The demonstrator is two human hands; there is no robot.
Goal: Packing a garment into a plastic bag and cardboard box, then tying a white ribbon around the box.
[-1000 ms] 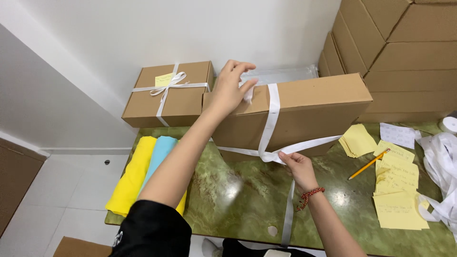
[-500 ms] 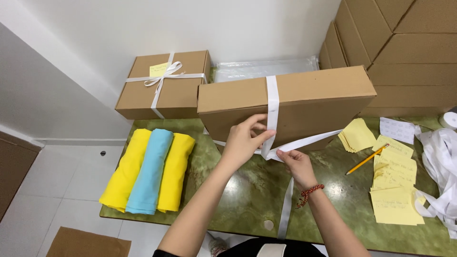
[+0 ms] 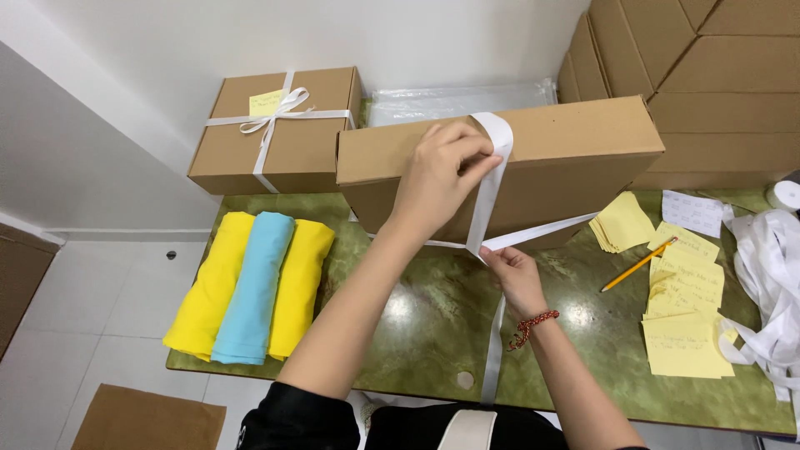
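A long brown cardboard box [image 3: 575, 162] rests tilted on the green marble table [image 3: 433, 333]. A white ribbon [image 3: 487, 208] runs over its top and down its front face. My left hand [image 3: 442, 171] pinches the ribbon at the box's top front edge. Below the box, my right hand [image 3: 510, 271] grips the ribbon where two strands cross, a red bead bracelet on its wrist. A loose ribbon tail [image 3: 493, 358] hangs toward the table's near edge.
A second brown box [image 3: 283, 146] tied with a white bow stands at the back left. Yellow and blue rolled cloths [image 3: 250, 287] lie on the left. Yellow notes [image 3: 683, 333], a pencil [image 3: 637, 265] and loose ribbon [image 3: 771, 275] lie right. Stacked cartons [image 3: 708, 75] fill the back right.
My left hand went from the box's far top down to the front, then rose with the ribbon to the top front edge. My right hand stayed on the ribbon.
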